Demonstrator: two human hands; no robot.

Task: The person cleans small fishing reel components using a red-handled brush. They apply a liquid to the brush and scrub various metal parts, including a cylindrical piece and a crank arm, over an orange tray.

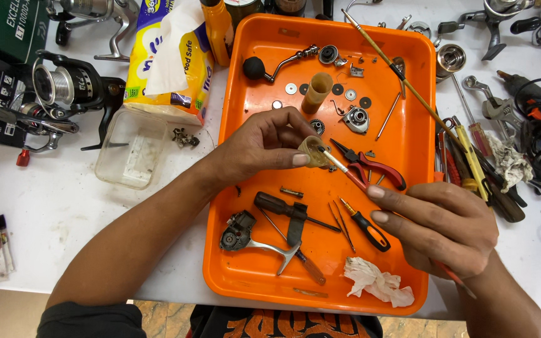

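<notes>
Surface, white and smudged, carries everything; an orange tray sits at its middle, reaching from the near edge almost to the far one. Both forearms come in from the near side, the left one slanting up from the near left corner, the right one rising from the near right.

Left hand hovers over the tray's centre, wrist bent, fingers curled and pinched together on a small tan cup-shaped part, thumb on its near side and fingertips over its top. Right hand lies over the tray's right rim, fingers drawn together around a thin red-handled brush, gripped like a pen; its pale tip meets the mouth of the tan part, and the handle's tail pokes out behind the palm toward the near right.

Red-handled pliers lie just right of the brush tip. Near the tray's near edge rest a grey reel body with a metal stem, a black-handled screwdriver, a small orange-and-black screwdriver and a crumpled rag. At the far end lie a crank handle with a black knob, a tan tube and scattered washers. Left of the tray stand a tissue pack, a clear plastic tub and a black fishing reel.
</notes>
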